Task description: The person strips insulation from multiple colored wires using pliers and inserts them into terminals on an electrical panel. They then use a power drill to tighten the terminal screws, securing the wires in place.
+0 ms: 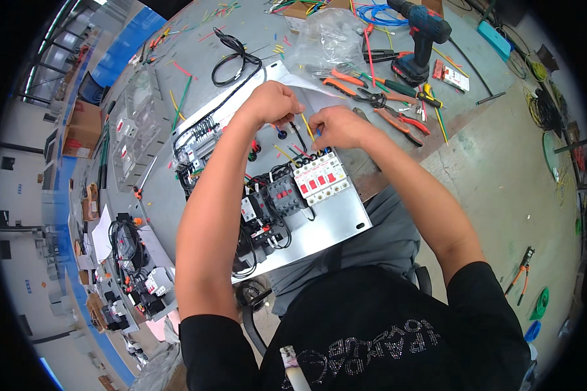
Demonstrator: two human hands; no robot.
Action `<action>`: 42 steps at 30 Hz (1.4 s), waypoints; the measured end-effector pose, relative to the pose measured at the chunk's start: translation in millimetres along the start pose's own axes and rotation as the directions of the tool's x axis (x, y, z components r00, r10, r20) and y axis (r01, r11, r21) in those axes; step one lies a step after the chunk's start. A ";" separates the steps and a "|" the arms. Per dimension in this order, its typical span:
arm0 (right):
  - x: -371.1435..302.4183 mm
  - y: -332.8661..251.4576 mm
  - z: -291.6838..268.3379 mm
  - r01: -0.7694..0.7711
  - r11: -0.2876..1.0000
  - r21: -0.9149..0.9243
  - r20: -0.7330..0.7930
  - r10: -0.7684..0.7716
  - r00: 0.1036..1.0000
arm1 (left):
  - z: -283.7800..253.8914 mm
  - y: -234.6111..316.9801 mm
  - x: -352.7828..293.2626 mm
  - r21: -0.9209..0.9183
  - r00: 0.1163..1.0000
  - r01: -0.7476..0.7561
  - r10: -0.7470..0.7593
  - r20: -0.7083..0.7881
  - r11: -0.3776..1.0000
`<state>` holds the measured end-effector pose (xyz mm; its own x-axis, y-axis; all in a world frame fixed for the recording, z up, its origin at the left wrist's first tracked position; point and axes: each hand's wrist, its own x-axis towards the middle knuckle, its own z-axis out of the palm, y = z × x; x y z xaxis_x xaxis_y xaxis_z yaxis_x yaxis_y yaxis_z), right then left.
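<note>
A metal mounting panel rests tilted across the table edge and my lap. On it sit a white circuit breaker with red levers and dark contactors joined by black wires. Above the breaker's upper terminals, my left hand is closed, its fingertips at the upper end of a thin yellow wire. Close beside it on the right, my right hand pinches near the wire's lower part. A bit of blue shows at its fingertips, but what they hold is mostly hidden.
Pliers, screwdrivers and a cordless drill lie at the far right. A clear plastic bag and coiled black cable are behind the panel. Another wired assembly stands left. A cigarette juts up below.
</note>
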<state>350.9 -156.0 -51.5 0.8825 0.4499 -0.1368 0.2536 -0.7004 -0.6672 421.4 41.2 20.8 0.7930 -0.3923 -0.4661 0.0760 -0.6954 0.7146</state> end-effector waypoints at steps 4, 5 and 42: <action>8.6 2.9 2.5 -0.092 0.996 -0.020 0.007 0.093 0.996 | 3.7 -14.6 29.4 -0.047 0.998 0.060 -0.060 0.000 0.997; 11.9 2.5 4.1 -0.102 0.993 -0.052 0.005 0.102 0.995 | 3.8 -19.6 32.6 -0.084 0.995 0.095 -0.096 -0.009 0.992; 43.1 -9.5 -9.3 -0.389 0.920 -0.042 0.247 0.387 0.889 | 24.7 -27.9 -9.7 -0.072 0.899 0.148 -0.104 0.426 0.986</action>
<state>390.3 -135.1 -44.3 0.7846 0.2654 -0.5603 -0.0934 -0.8428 -0.5300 396.6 49.5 -7.5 0.4475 -0.5369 -0.7152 0.2360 -0.7005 0.6735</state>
